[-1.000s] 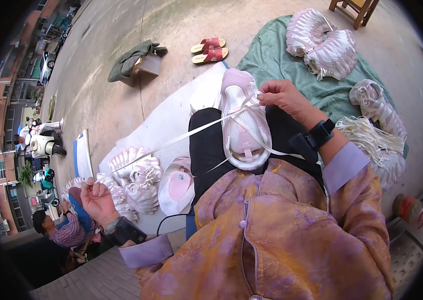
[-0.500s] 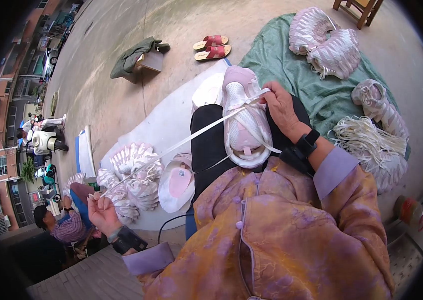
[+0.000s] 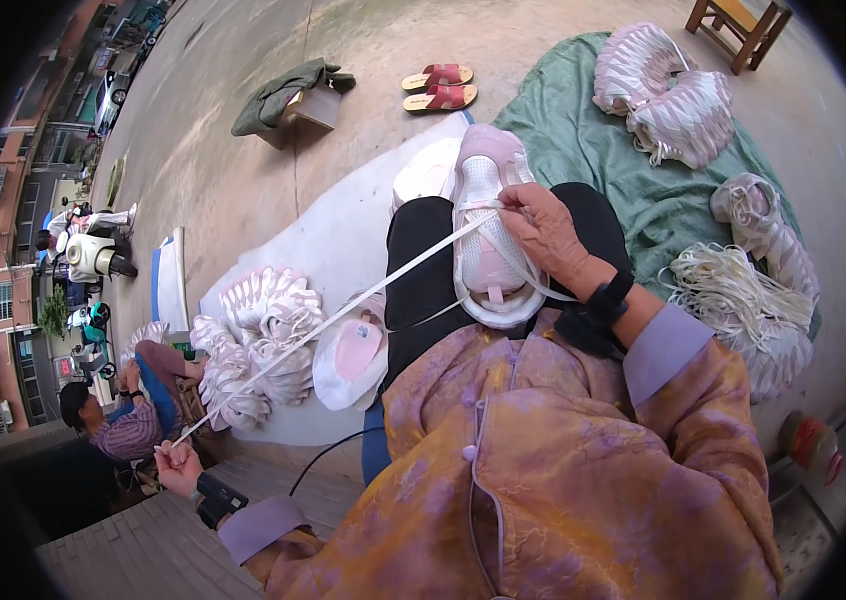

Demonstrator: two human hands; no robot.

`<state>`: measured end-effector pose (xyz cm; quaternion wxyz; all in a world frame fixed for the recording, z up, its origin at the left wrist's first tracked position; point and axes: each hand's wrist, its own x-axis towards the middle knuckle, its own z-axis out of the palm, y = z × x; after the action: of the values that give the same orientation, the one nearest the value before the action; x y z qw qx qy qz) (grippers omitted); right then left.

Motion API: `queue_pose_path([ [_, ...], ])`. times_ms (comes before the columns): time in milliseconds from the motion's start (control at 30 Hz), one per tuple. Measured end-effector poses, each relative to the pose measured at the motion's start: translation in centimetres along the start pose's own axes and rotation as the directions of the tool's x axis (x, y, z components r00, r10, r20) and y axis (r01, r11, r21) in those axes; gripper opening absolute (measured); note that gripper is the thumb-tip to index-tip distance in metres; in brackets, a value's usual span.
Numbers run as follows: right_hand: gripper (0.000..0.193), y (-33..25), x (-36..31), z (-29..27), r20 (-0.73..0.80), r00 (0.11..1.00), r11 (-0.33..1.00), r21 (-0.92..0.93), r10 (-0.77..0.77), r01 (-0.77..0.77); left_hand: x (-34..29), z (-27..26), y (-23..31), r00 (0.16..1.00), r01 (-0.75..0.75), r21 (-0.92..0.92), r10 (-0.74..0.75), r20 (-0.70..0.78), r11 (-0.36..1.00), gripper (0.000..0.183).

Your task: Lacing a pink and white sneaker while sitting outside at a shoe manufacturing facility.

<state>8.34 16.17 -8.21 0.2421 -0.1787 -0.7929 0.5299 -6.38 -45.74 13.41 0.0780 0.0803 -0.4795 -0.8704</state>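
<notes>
A pink and white sneaker [image 3: 488,255] rests between my thighs, its toe pointing away from me. From its upper a white shoelace [image 3: 343,308] runs taut down to the left. Far out at the lower left, my left hand [image 3: 179,468] pinches the free end of that lace. Over the lacing area, my right hand [image 3: 548,235] has its fingers pinched on the lace close to the shoe. Another strand of lace lies slack along the side of the sneaker.
White sheeting on the left carries stacked shoe uppers [image 3: 268,345] and a white and pink shoe piece [image 3: 351,358]. A green cloth [image 3: 583,130] on the right bears more uppers [image 3: 678,110] and a laces bundle [image 3: 733,285]. Red sandals [image 3: 440,97] lie ahead; a seated person [image 3: 133,425] is at left.
My left hand has drawn the lace farther down and left, away from the shoe. My right hand has come down from beside the toe onto the lacing.
</notes>
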Motion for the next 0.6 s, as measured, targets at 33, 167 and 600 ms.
queue_pose_path([
  [33,0.026,-0.1,-0.1,-0.1,0.005,1.000,1.000,0.002,-0.003,0.003,0.2,-0.1,0.3,0.999,0.013,0.018,-0.014,0.039,1.000,0.028],
  [167,0.033,-0.9,-1.4,-2.2,0.038,0.999,0.997,-0.075,0.007,-0.004,1.0,3.7,-3.2,0.996,0.052,0.027,-0.054,0.077,0.998,0.026],
  [600,0.038,-9.0,-8.7,-12.0,0.541,0.800,0.928,0.091,0.259,-0.362,2.0,20.4,-11.9,0.955,-0.166,0.298,0.078,0.286,0.940,0.014],
])
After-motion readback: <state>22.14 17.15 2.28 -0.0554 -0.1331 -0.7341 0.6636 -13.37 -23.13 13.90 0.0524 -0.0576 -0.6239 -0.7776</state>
